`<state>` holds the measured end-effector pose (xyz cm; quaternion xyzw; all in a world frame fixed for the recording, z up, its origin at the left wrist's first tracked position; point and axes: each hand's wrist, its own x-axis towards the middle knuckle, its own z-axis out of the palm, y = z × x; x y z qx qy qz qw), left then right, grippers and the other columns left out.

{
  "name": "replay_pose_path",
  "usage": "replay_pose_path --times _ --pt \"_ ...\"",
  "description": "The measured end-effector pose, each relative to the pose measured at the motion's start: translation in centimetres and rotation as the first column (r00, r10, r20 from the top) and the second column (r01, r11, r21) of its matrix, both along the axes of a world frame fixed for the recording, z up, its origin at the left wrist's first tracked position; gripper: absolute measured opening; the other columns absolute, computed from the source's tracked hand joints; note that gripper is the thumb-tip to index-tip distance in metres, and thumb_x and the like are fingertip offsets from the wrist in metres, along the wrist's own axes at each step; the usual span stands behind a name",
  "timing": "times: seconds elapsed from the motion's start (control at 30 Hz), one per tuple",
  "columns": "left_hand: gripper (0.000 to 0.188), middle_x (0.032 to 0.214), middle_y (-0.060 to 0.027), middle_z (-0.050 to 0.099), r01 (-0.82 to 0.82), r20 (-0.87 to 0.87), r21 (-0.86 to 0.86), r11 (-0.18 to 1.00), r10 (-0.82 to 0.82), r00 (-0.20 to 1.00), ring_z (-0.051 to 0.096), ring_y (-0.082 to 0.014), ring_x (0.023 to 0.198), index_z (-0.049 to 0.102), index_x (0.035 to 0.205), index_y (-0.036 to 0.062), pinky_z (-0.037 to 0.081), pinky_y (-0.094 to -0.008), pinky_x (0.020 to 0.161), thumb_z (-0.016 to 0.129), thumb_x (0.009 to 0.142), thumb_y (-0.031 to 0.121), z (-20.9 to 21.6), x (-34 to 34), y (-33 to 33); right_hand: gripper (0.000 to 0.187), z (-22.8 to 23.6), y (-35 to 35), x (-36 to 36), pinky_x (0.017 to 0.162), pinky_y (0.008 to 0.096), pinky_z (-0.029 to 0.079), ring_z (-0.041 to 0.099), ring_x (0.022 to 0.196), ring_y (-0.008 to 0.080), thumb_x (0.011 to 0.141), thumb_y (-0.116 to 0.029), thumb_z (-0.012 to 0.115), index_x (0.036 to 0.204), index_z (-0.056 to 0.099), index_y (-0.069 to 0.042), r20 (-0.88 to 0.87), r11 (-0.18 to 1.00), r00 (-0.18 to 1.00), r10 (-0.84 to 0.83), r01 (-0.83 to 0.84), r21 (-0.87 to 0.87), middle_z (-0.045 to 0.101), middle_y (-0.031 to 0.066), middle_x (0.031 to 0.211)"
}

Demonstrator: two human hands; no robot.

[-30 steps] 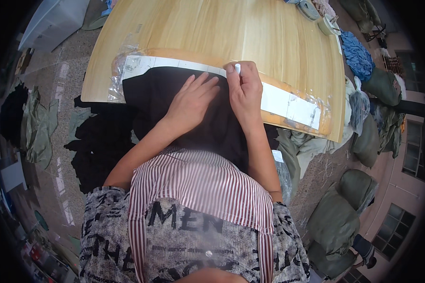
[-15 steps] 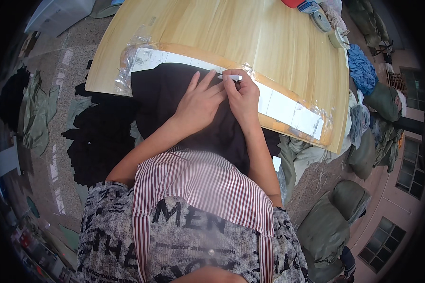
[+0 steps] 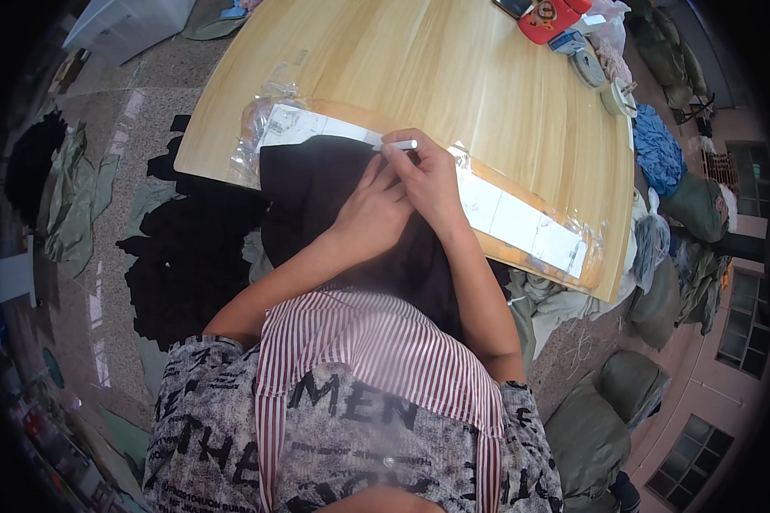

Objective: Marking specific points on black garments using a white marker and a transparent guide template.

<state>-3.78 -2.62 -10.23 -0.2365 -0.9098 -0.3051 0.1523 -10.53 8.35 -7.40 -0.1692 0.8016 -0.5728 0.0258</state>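
Note:
Black cloth [image 3: 304, 184] lies over the near edge of the wooden table [image 3: 385, 68] and hangs down toward my body. On it rests my left hand [image 3: 372, 212], palm down with its fingers stretched out and a little apart. Just to the right, my right hand [image 3: 426, 175] pinches a white pen [image 3: 402, 145]. The pen's tip is at the cloth's far edge, close to my left fingertips. Under that edge runs a white paper strip [image 3: 513, 215] with printed marks, fixed to the table with brown and clear tape.
A red container [image 3: 549, 19], tape rolls [image 3: 616, 98] and small boxes stand at the table's far right. Dark garments [image 3: 188, 256] are heaped on the left. Stuffed green sacks [image 3: 586, 427] and a blue bundle [image 3: 657, 147] lie on the right; a clear plastic bin [image 3: 128, 26] sits far left.
My right hand and the pen have shifted left along the cloth's edge relative to the paper strip. My left hand stays on the cloth. The whole view has moved slightly.

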Motion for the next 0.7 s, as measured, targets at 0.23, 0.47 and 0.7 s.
replay_pose_path --times 0.23,0.47,0.7 --pt "0.032 0.113 -0.0179 0.060 0.011 -0.046 0.096 0.995 -0.007 0.999 0.043 -0.0384 0.123 0.062 0.108 -0.0019 0.022 -0.0589 0.109 0.056 0.078 0.003 -0.4 0.1 0.0 0.017 0.3 -0.6 -0.4 0.063 0.0236 0.048 0.060 0.068 0.0077 0.087 -0.013 0.066 0.101 0.066 -0.004 0.057 0.974 0.991 0.122 -0.130 0.186 0.067 0.0027 0.076" --pt "0.032 0.112 -0.0196 0.061 0.025 -0.040 0.139 0.990 -0.020 0.999 0.042 -0.0411 0.126 0.061 0.110 -0.0021 0.025 -0.0602 0.108 0.056 0.078 0.001 -0.4 -0.2 0.0 0.015 1.5 -2.6 -1.3 0.057 0.0252 0.047 0.059 0.064 0.0093 0.087 -0.017 0.065 0.087 0.065 -0.003 -0.257 0.825 0.954 0.152 0.021 0.564 0.065 0.0031 0.071" --pt "0.018 0.126 -0.0205 0.050 -0.125 -0.116 0.095 0.988 0.135 0.984 0.043 -0.0427 0.124 0.057 0.096 -0.0011 0.041 -0.0462 0.100 0.058 0.078 -0.005 -0.7 -0.9 -1.4 0.018 2.8 3.1 -0.1 0.058 0.0268 0.044 0.055 0.062 0.0122 0.091 -0.017 0.057 0.090 0.061 0.000 0.243 0.891 0.966 -0.088 0.185 -0.415 0.062 0.0031 0.074"
